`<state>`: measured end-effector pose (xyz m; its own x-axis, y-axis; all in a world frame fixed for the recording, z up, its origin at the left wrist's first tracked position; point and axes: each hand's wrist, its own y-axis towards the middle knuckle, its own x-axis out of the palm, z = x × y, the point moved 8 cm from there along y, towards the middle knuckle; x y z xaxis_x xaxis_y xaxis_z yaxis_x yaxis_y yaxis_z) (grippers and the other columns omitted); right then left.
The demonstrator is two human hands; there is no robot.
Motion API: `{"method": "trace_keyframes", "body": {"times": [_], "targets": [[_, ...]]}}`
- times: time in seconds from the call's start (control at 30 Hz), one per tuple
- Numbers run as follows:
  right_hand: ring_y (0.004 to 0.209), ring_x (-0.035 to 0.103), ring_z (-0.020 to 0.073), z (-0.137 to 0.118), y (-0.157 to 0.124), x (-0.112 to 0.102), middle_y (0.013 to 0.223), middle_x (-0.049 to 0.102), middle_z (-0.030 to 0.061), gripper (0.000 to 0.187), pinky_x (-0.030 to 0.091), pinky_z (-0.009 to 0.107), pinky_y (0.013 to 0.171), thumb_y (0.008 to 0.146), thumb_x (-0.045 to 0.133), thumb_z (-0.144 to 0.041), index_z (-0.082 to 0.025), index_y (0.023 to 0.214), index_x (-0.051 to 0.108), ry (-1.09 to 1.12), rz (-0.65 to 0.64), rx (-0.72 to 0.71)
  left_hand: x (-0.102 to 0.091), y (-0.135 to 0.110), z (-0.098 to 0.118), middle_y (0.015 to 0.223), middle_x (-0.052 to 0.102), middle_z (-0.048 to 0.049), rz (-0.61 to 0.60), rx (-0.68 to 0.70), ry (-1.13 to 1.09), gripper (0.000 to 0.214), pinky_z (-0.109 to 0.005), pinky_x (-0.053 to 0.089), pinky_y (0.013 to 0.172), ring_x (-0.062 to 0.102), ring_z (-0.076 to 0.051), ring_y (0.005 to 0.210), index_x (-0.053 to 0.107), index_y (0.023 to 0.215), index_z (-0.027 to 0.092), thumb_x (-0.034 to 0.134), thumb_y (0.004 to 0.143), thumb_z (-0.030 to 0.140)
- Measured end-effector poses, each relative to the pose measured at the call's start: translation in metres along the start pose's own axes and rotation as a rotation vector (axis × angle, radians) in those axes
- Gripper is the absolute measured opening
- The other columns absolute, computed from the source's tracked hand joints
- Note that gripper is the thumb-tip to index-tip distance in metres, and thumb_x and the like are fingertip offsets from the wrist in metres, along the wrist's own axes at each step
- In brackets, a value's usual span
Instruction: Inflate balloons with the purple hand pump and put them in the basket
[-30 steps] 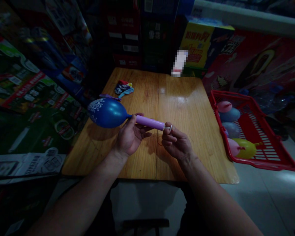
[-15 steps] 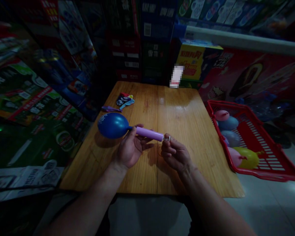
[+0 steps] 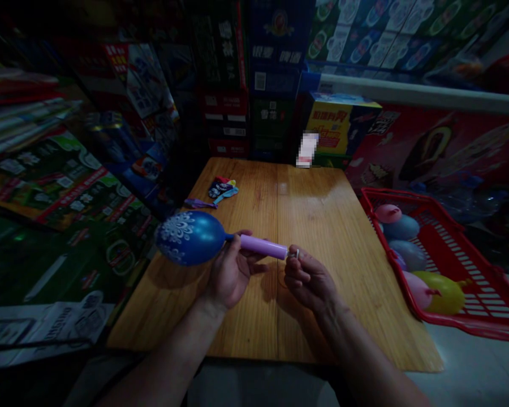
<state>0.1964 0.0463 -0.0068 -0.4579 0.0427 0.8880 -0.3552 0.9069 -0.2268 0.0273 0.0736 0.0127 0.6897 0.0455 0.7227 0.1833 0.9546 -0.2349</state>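
Note:
A blue balloon with a white pattern is partly inflated, its neck fitted over the left end of a purple balloon pump. My left hand is closed around that end, thumb against the balloon's neck. At the other end, my right hand pinches the pump's white handle, which sits close to the barrel. Pump and balloon are held above the wooden table. Beyond the blue balloon lie several flat balloons, with a flat purple one beside them.
On the right, a red basket holds several inflated balloons, among them a yellow one. A yellow box stands behind the table's far edge. Stacked green cartons crowd the left side.
The blue balloon has grown larger, and more of its white pattern shows. Both hands keep their hold on the pump. The whole view has shifted, so things appear lower.

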Motion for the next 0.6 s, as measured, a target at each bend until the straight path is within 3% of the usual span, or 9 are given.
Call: {"method": "trace_keyframes", "body": {"times": [0.1,0.3,0.5,0.6], "targets": [[0.044,0.039,0.0024,0.010,0.005,-0.005,0.069,0.068,-0.0043,0.025,0.043,0.014,0.047,0.081,0.086,-0.020,-0.016,0.100,0.071,-0.011,0.027,0.026,0.002,-0.001,-0.010,0.110,0.079,-0.0130,0.007,-0.041,-0.011,0.029,-0.037,0.064,0.067,0.079,-0.030,0.095,0.058,0.120,0.023,0.068,0.100,0.042],[0.048,0.044,0.0020,0.015,0.007,-0.004,0.076,0.070,-0.0042,0.025,0.045,0.014,0.051,0.083,0.086,-0.019,-0.017,0.103,0.070,0.044,0.031,0.053,0.003,0.004,-0.006,0.109,0.079,-0.0149,0.021,-0.032,-0.008,0.026,-0.034,0.062,0.067,0.079,-0.028,0.093,0.059,0.120,0.021,0.063,0.102,0.040],[0.046,0.039,0.0019,-0.011,-0.001,-0.002,0.073,0.065,-0.0052,0.018,0.042,0.013,0.048,0.087,0.079,-0.017,-0.017,0.103,0.070,-0.002,-0.002,-0.014,-0.005,0.008,0.016,0.108,0.079,-0.0149,0.064,0.038,-0.022,0.027,-0.033,0.062,0.068,0.079,-0.027,0.090,0.060,0.119,0.021,0.062,0.103,0.041],[0.048,0.042,0.0017,-0.016,-0.001,-0.004,0.073,0.064,-0.0061,0.017,0.044,0.012,0.050,0.088,0.079,-0.017,-0.019,0.102,0.070,0.027,0.008,-0.059,-0.001,0.006,0.012,0.116,0.078,-0.0148,0.024,0.022,-0.021,0.030,-0.038,0.064,0.072,0.078,-0.030,0.100,0.058,0.122,0.024,0.064,0.101,0.044]]}}
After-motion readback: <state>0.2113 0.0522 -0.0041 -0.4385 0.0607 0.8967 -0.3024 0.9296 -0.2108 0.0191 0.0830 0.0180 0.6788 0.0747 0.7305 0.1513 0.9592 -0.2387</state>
